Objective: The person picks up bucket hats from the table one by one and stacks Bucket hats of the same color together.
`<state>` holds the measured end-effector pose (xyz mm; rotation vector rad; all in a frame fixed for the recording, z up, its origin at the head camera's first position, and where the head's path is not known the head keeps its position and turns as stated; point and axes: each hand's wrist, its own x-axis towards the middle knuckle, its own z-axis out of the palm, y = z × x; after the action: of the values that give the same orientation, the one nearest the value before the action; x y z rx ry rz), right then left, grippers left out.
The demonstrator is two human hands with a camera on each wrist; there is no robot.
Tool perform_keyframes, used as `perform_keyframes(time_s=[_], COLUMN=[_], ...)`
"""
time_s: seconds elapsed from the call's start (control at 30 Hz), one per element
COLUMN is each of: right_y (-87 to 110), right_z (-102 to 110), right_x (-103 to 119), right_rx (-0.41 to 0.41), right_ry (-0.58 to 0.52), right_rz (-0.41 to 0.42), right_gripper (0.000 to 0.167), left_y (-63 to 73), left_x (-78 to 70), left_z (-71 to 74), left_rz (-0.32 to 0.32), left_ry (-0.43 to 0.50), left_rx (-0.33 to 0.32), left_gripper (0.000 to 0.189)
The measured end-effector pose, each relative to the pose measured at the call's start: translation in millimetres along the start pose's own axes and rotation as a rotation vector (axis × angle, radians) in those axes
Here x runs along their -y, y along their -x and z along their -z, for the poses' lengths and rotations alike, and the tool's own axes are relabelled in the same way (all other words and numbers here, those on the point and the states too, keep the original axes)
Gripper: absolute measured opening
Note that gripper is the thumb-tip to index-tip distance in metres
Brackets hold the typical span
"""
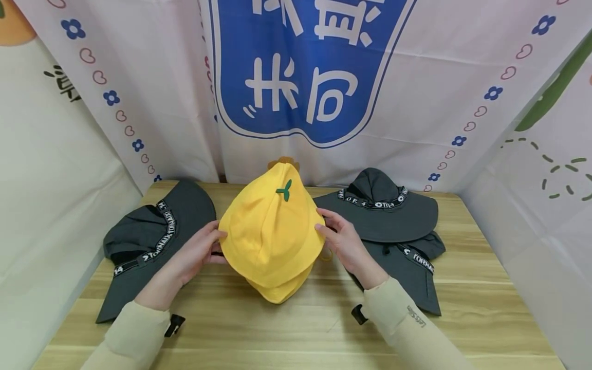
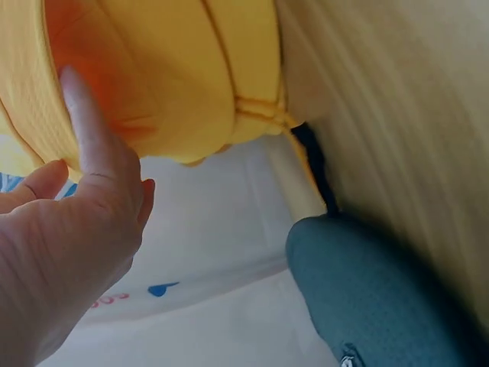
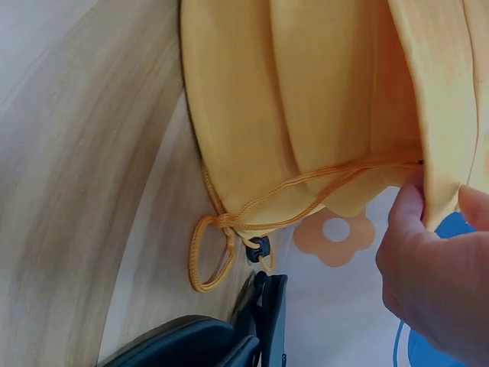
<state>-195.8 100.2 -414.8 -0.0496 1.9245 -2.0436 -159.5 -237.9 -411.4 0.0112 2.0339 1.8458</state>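
A yellow hat [image 1: 270,221] with a small green sprout on its crown is held up in the middle by both hands. My left hand [image 1: 199,252] grips the left side of its brim, thumb outside and fingers under the edge. On the opposite side, my right hand [image 1: 344,241] pinches the brim between thumb and fingers. More yellow fabric [image 1: 277,294] shows below that brim. The right wrist view shows a yellow cord [image 3: 202,252] with a black toggle [image 3: 258,248] hanging near the tabletop.
A dark grey cap [image 1: 139,236] lies left of the left forearm. Another dark cap [image 1: 393,221] overlaps a further one [image 1: 416,282] on the right. All are on the wooden table [image 1: 277,339], with a printed white curtain [image 1: 176,103] behind.
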Motion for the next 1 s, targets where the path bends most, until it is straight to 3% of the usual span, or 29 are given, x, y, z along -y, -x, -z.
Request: perform_keyframes(time_s=[0.23, 0.4, 0.7, 0.87, 1.0], right_y=[-3.1, -4.5, -11.1, -13.2, -11.9], right_z=[-6, -10, -14, -18, -20], right_x=[-6, -10, -26, -35, -39], right_rx=[-0.017, -0.030, -0.025, -0.039, -0.059], right_ry=[0.124, 0.238, 0.293, 0.329, 0.448], right_rz=[-0.028, 0.001, 0.041, 0.044, 0.097], right_gripper=[0.057, 0.059, 0.059, 0.060, 0.059], left_y=[-10.7, -17.7, -29.1, -32.0, -31.7], left_x=[14.1, 23.6, 38.8, 40.8, 40.2], left_z=[-9.5, -14.9, -22.9, -27.8, -29.3], left_rz=[0.021, 0.026, 0.075, 0.079, 0.074], left_ry=[-0.022, -0.021, -0.055, -0.072, -0.090], left_rx=[0.015, 0.021, 0.008, -0.021, -0.030], left_gripper=[0.060, 0.058, 0.056, 0.060, 0.068])
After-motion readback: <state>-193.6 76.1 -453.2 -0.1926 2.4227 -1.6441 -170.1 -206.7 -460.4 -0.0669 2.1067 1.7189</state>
